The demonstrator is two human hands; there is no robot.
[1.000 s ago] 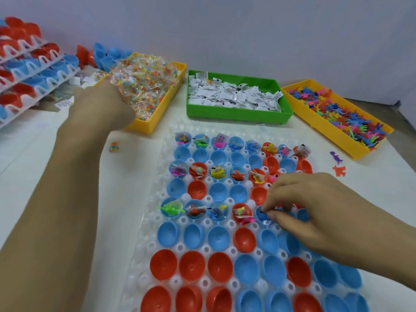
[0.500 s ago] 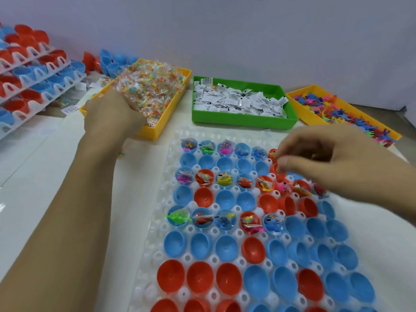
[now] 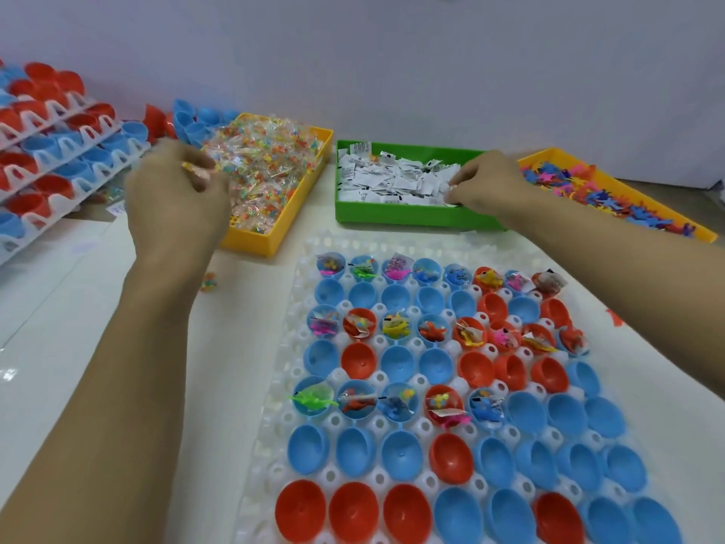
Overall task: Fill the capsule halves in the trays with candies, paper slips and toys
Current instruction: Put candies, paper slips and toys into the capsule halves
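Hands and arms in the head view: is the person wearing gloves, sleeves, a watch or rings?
No. The left hand and right hand are bare, with no gloves. Both forearms are uncovered as far as the frame shows; no sleeve edge comes into view. No watch, wristband or ring is visible on the parts shown, though the palm sides of the fingers are hidden.
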